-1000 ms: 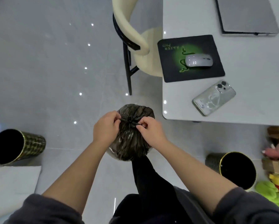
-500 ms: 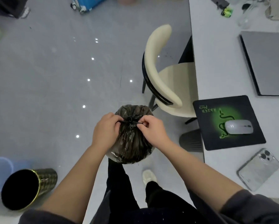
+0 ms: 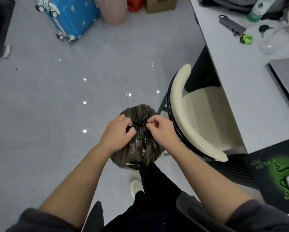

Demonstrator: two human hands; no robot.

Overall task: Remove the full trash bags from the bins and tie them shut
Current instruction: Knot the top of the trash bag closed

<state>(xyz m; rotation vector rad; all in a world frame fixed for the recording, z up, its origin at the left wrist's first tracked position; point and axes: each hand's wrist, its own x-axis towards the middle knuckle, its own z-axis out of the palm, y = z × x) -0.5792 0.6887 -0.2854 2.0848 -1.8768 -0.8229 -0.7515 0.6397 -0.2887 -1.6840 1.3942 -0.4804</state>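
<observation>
A full dark trash bag hangs in front of me above the grey floor, its top gathered into a small knot. My left hand pinches the thin black tie strand on the knot's left side. My right hand pinches the strand on the right side. Both hands sit close against the bag's neck, fingers curled. No bin is in view.
A cream chair stands just right of the bag, tucked at a white desk with a black mouse pad, a laptop and small clutter. A blue suitcase, a pink bin and a cardboard box sit far back.
My view has tilted up and forward, so both gold-rimmed bins have left the frame. My hands keep pinching the tie at the bag's knot.
</observation>
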